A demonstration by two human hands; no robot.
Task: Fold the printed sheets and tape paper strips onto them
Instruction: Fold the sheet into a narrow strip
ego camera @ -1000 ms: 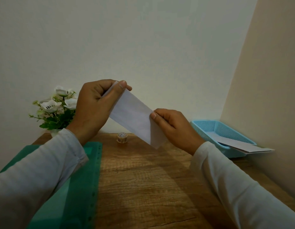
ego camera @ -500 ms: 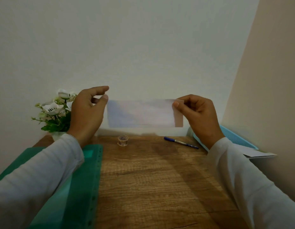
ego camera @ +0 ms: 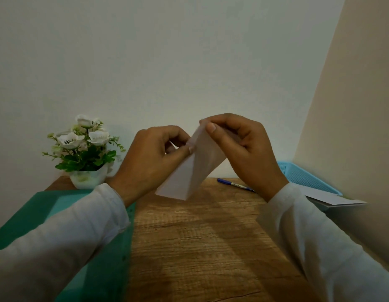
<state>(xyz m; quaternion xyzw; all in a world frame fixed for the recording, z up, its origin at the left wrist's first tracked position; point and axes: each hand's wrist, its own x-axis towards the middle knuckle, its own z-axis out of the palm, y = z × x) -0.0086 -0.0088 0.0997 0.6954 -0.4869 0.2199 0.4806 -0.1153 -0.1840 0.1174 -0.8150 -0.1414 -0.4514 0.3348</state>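
Paper (ego camera: 195,168), white (slightly blurred), hangs folded, pinched at top by left hand (ego camera: 154,158) and right hand (ego camera: 241,147).

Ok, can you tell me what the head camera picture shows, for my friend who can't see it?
Two hands, the left hand and the right hand, pinch a white sheet of paper in the air above a wooden table. A pot of white flowers and a green folder sit on the left, and a blue pen and a blue basket holding paper on the right.
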